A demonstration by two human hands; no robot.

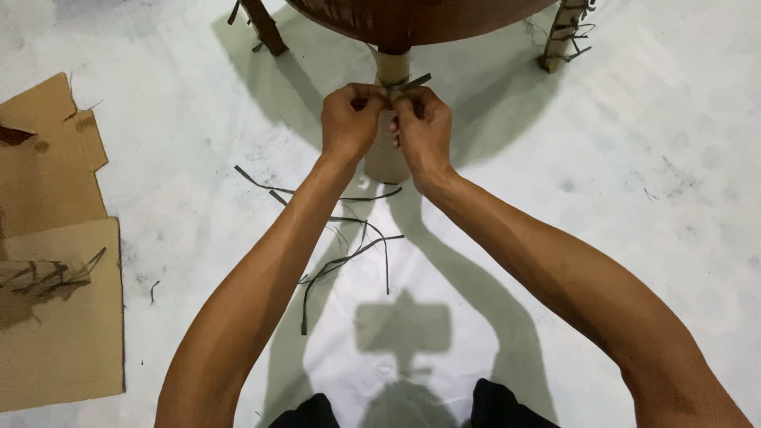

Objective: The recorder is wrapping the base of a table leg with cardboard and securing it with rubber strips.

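Brown corrugated cardboard sheets lie flat at the left edge of the frame, with a few dark strip offcuts on top. Floor is pale, scuffed concrete. Just left of centre, loose dark rattan strips trail across the floor, curling from mid-frame down toward lower centre. Left hand sits at upper centre, fingers pinched together on a thin dark strip. Right hand is just beside it, touching the left, fingers also clamped on the same strip. The strip is at upper centre, held against the tan bare post of a woven piece of furniture, one short end sticking out to the upper right of the knuckles. Post runs down behind both hands to the floor. Dark brown woven seat body spans the top centre edge. One wrapped dark leg at upper left of it, another leg with loose strip ends at upper right. Both forearms enter from the bottom edge, converging upward.
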